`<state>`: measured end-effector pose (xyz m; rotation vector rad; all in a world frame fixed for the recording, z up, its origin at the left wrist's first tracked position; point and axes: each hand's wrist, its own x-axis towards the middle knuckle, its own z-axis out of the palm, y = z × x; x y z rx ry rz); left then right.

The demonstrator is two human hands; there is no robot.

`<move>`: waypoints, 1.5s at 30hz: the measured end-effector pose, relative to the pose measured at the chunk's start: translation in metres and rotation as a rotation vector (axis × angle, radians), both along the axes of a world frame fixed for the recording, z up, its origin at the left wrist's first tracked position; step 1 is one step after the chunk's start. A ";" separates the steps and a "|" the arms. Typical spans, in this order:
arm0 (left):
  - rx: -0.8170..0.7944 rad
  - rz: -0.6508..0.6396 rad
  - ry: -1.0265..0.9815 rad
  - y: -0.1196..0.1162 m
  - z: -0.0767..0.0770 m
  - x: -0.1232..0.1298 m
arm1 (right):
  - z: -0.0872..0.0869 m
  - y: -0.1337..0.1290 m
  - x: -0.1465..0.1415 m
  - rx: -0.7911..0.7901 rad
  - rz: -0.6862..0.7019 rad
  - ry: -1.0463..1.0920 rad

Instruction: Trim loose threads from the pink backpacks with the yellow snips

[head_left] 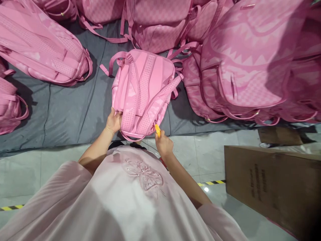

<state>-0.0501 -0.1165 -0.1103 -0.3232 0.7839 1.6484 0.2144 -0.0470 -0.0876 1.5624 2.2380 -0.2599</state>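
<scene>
A pink backpack (146, 88) lies in front of me with its straps and padded back facing up and its top handle toward me. My left hand (114, 121) grips its left side near the top end, fingers partly hidden under the fabric. In my closed right hand (164, 144) are yellow-handled thread snips (157, 130). Their short metal tip touches or nearly touches the backpack's right edge beside the shoulder strap; the exact contact is too small to tell.
Grey cloth (67, 113) covers the surface under the bags. More pink backpacks lie at the left (50, 47), along the back (157, 23), and in a large pile at the right (250, 63). A brown cardboard box (271, 187) stands on the tiled floor at the lower right.
</scene>
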 end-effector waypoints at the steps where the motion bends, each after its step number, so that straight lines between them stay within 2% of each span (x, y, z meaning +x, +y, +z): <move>1: 0.008 0.021 0.011 0.001 0.000 0.002 | 0.001 0.000 0.001 -0.001 -0.002 0.004; 6: 0.081 0.090 0.114 0.005 0.005 0.009 | 0.013 0.004 0.001 -0.054 -0.027 0.005; 11: 0.090 0.024 0.121 0.004 0.005 0.005 | 0.028 0.003 0.000 -0.067 -0.089 -0.043; 16: 0.148 -0.006 0.104 0.008 0.005 -0.008 | 0.040 -0.015 0.003 -0.074 -0.133 0.001; 22: 0.247 -0.105 0.013 0.016 0.006 -0.017 | 0.039 -0.030 0.001 -0.090 -0.269 0.116; 25: 0.281 -0.150 -0.012 0.017 0.004 -0.019 | 0.042 -0.047 0.013 -0.101 -0.326 0.164; 30: 0.261 -0.220 0.005 0.021 0.005 -0.021 | 0.050 -0.103 0.041 -0.208 -0.402 0.243; 32: 0.242 -0.265 0.012 0.024 0.007 -0.021 | 0.046 -0.117 0.037 -0.275 -0.389 0.221; 35: 0.194 -0.326 0.070 0.024 0.014 -0.024 | 0.033 -0.118 0.019 -0.329 -0.332 0.170; 37: 0.096 -0.401 0.200 0.016 0.021 -0.026 | 0.024 -0.111 0.007 -0.346 -0.310 0.155; 38: 0.009 -0.437 0.325 0.009 0.025 -0.026 | 0.020 -0.108 0.002 -0.353 -0.303 0.166; 39: -0.092 -0.453 0.512 0.001 0.029 -0.024 | 0.017 -0.105 -0.003 -0.364 -0.294 0.191; 41: -0.241 -0.449 1.057 -0.017 0.034 -0.015 | 0.012 -0.100 -0.014 -0.406 -0.279 0.246; 43: -0.181 -0.501 1.677 -0.028 0.032 0.001 | 0.012 -0.096 -0.025 -0.458 -0.251 0.303; 45: 0.000 -0.701 2.150 -0.027 0.021 0.019 | 0.013 -0.092 -0.033 -0.482 -0.234 0.353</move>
